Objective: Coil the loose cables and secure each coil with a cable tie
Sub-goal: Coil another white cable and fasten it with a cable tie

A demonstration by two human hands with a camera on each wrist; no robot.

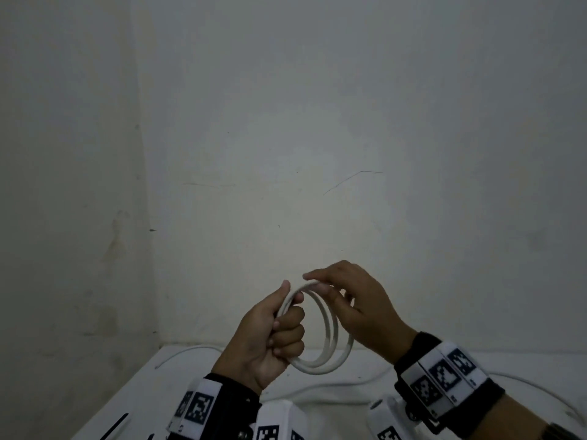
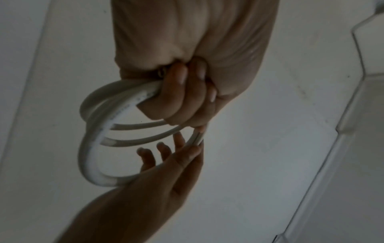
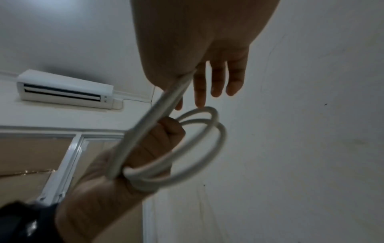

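Note:
A white cable coil [image 1: 317, 369] of about three loops hangs in the air above a white table [image 1: 190, 392]. My left hand [image 1: 276, 338] grips the coil's left side in a fist, thumb up along the loops. My right hand [image 1: 359, 306] is at the top right of the coil and pinches a strand between thumb and index finger, the other fingers straight. In the left wrist view the coil [image 2: 87, 157] bulges left of the left hand [image 2: 187, 98], with the right hand [image 2: 166, 172] below. The right wrist view shows a straight strand [image 3: 145, 131] running to the coil [image 3: 222, 141].
Loose white cable [image 1: 190, 348] trails over the table behind the hands. A thin black object [image 1: 114, 427] lies at the table's front left. Bare walls meet in a corner [image 1: 139, 185]. An air conditioner [image 3: 64, 92] hangs high above a window frame [image 3: 64, 164].

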